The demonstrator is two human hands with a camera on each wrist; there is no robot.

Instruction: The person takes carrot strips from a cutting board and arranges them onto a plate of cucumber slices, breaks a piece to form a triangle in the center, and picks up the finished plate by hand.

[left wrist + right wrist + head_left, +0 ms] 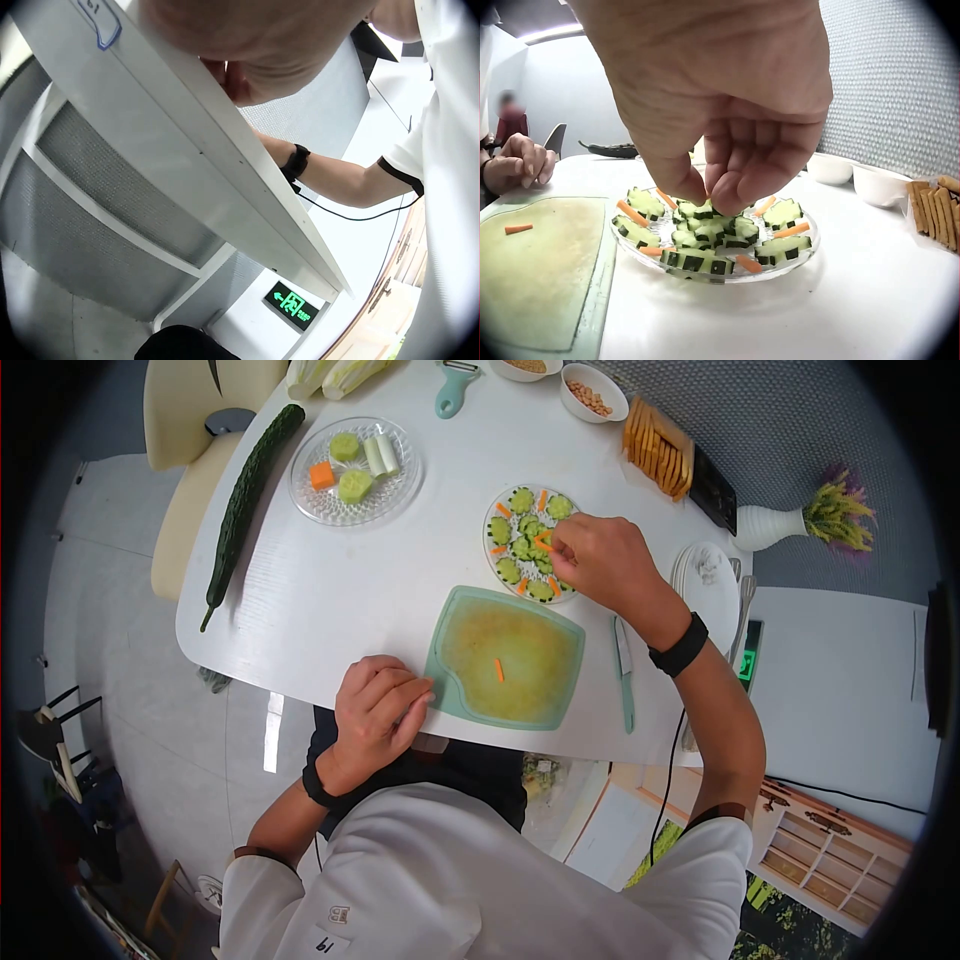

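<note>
My right hand (pixel 603 560) is over the small clear plate (pixel 780 268), thumb and fingertips together at its middle. They pinch a carrot stick (pixel 543 541), mostly hidden by the fingers in the right wrist view. Notched cucumber slices (pixel 697 261) and carrot sticks (pixel 633 214) alternate around the plate's rim, with more cucumber slices (pixel 524 546) heaped in the centre. My left hand (pixel 380 705) rests at the table's front edge, fingers loosely curled beside the corner of the green cutting board (pixel 447 695). One carrot stick (pixel 499 670) lies on that board.
Right of the board lies a knife (pixel 626 680). A larger glass plate (pixel 300 490) holds cucumber, carrot and pale green pieces, with a whole cucumber (pixel 245 500) to its left. Crackers (pixel 657 452), a bowl of nuts (pixel 594 398), a peeler (pixel 452 390) and stacked white plates (pixel 708 585) stand around.
</note>
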